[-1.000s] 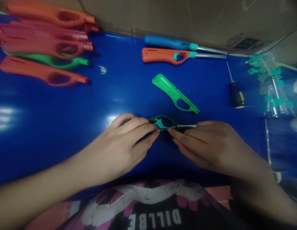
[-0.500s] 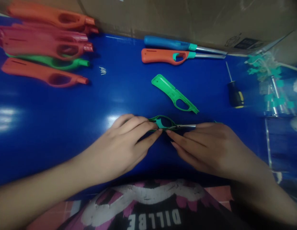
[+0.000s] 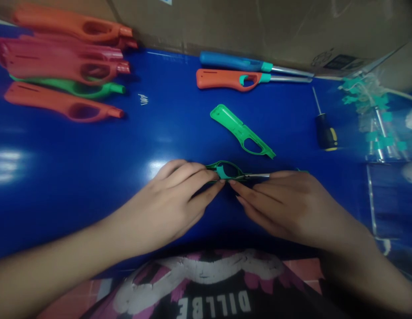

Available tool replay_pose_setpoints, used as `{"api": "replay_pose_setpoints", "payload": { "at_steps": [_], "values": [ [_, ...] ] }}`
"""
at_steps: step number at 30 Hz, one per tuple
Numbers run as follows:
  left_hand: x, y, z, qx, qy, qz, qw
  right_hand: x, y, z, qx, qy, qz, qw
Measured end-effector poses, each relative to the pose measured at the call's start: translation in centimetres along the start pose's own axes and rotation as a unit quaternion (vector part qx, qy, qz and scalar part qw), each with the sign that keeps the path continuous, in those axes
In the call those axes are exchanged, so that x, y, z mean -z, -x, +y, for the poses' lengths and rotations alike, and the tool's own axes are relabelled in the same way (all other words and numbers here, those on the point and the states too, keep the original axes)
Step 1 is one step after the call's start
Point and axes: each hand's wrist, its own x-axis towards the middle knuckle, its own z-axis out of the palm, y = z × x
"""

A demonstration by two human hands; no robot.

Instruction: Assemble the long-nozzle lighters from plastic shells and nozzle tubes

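Both hands work on a green lighter half-shell (image 3: 237,167) low in the middle of the blue table. My left hand (image 3: 179,199) is closed over its handle end, the thumb pressing near a teal trigger (image 3: 221,172). My right hand (image 3: 289,204) closes around the front end, its fingertips at the shell's lower edge and almost meeting my left thumb. Between the trigger and my right hand runs a thin metal tube (image 3: 257,176), with what looks like a wire beside it. Just beyond lies another green half-shell (image 3: 242,130), its hollow side up.
Orange, red and green lighter shells (image 3: 63,66) are stacked at the far left, near several small screws (image 3: 142,99). A blue lighter (image 3: 231,59) and an orange lighter (image 3: 226,79) lie by the cardboard (image 3: 226,26). At right are a screwdriver (image 3: 326,131) and teal-and-metal parts (image 3: 380,137).
Both hands keep nearly the same grip on the green half-shell. The right fingertips have shifted very slightly left along it; the view has moved a little.
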Motion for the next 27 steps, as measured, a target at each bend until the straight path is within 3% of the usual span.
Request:
{"api": "replay_pose_setpoints", "payload": {
  "at_steps": [9, 18, 27],
  "values": [
    [-0.1, 0.1, -0.2, -0.003, 0.013, 0.001, 1.000, -0.2, 0.1, -0.1, -0.013, -0.011, -0.022, 1.000],
    [-0.1, 0.1, 0.0, 0.002, 0.020, -0.006, 1.000, 0.0, 0.2, -1.3, -0.160, -0.107, -0.056, 0.980],
    [-0.1, 0.0, 0.0, -0.004, 0.014, -0.010, 1.000, 0.0, -0.2, -1.2, -0.158, -0.068, -0.033, 0.985]
  ]
}}
